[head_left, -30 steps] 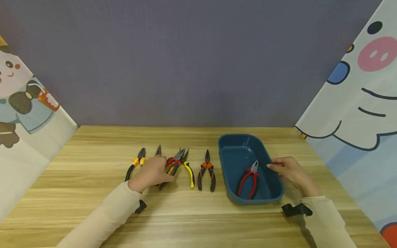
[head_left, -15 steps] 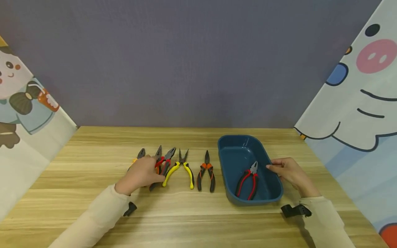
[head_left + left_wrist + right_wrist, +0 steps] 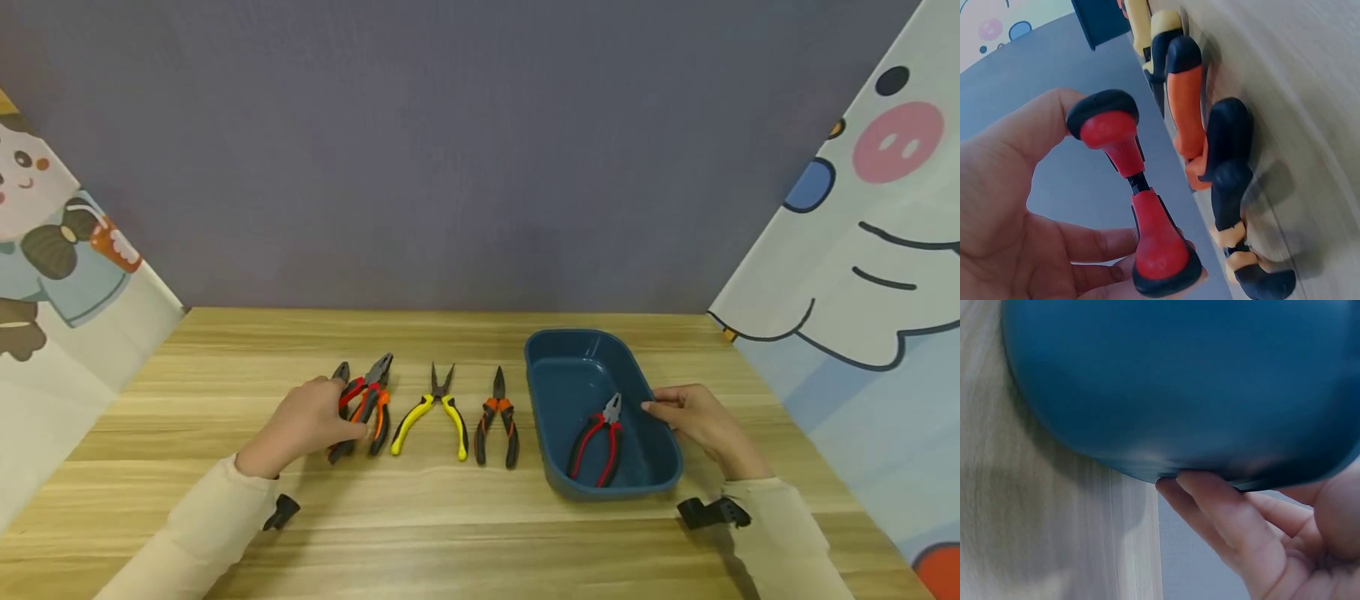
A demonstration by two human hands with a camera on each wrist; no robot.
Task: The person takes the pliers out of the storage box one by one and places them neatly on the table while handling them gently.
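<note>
My left hand [image 3: 300, 425] grips a pair of red-and-black combination pliers [image 3: 369, 387] at the left of the table; in the left wrist view its handles [image 3: 1160, 250] lie between thumb and fingers, off the tabletop. Just behind it are orange-and-black pliers [image 3: 382, 421], partly covered, and black pliers with yellow-orange collars [image 3: 1230, 234], mostly hidden by the hand in the head view. My right hand [image 3: 701, 425] pinches the right rim of a blue tray [image 3: 534, 400], fingers against its outer wall in the right wrist view. Red-and-black pliers [image 3: 615, 454] lie inside the tray.
Yellow-and-black long-nose pliers [image 3: 454, 412] and orange-and-black long-nose pliers [image 3: 490, 407] lie apart on the wooden table [image 3: 450, 533], between the left hand and the tray. A grey panel [image 3: 450, 167] rises behind the table, with printed sheets at both sides.
My left hand has moved left with the red-and-black pliers, from over the yellow pliers to over the orange ones. The yellow pliers are now uncovered. The right hand keeps its hold on the tray.
</note>
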